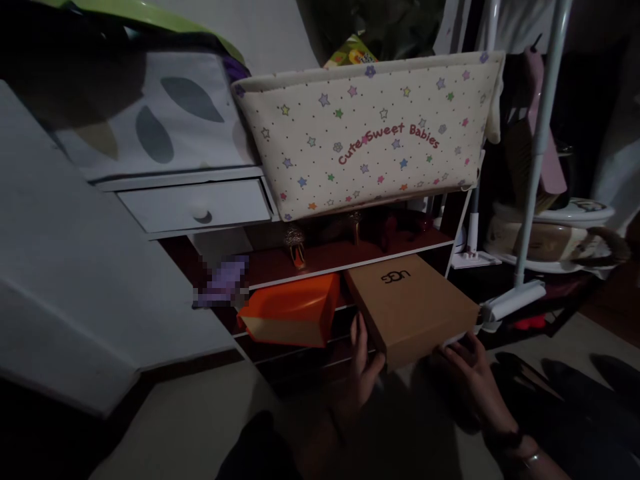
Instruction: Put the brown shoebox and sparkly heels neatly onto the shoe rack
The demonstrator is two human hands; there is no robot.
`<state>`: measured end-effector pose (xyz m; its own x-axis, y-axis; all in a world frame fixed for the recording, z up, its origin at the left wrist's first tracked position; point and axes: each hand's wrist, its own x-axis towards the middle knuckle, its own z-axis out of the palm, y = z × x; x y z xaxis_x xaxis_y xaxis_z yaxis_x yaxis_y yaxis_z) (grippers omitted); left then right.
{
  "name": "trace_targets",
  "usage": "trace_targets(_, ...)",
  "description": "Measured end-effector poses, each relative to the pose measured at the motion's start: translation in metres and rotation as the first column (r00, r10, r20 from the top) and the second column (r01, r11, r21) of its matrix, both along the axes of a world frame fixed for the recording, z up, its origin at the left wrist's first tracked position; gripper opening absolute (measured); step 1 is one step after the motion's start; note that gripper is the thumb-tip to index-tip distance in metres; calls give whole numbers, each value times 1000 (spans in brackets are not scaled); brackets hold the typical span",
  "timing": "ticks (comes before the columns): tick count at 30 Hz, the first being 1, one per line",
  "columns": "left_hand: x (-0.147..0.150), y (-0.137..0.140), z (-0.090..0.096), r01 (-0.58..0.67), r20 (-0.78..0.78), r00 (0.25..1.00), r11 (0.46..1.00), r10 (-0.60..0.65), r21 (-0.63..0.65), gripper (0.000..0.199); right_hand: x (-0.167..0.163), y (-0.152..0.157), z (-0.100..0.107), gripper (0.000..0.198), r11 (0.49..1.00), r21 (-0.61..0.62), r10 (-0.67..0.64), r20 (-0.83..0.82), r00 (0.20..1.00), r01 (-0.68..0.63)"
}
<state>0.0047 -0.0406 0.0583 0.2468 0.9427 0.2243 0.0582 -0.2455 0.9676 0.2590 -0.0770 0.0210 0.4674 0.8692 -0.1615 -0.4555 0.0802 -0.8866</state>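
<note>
A brown cardboard shoebox with upside-down "UGG" lettering on its lid juts out from a low shelf. My left hand grips its near left corner, thumb on the front face and fingers along the side. At the near right corner my right hand holds the same box, its fingers partly under the edge. An orange box with a pale front lies tilted on the shelf, left of the shoebox. Above them, sandals with ornate straps stand on a dark red shelf board.
A cream fabric bin with stars overhangs the shelves. Left of it is a white drawer. A pale pole with a white roller head leans at right. Dark shoes sit on the floor beside my right arm.
</note>
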Motion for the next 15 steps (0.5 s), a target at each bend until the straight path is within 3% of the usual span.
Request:
trace_targets(3,7,14,-2,59,65,996,998,-61,35,104,5,19,1,110,999,23,28,5,1000,-28)
trace_targets(6,18,34,-4,14,105,994,1000,-15,6,115,16,40,5,102,997,47,66,-2,998,-65)
trace_targets(15,42,84,-12,-173,144,974,984,177,-41,96,45,89,3,74,976,78,202,0,979,-201)
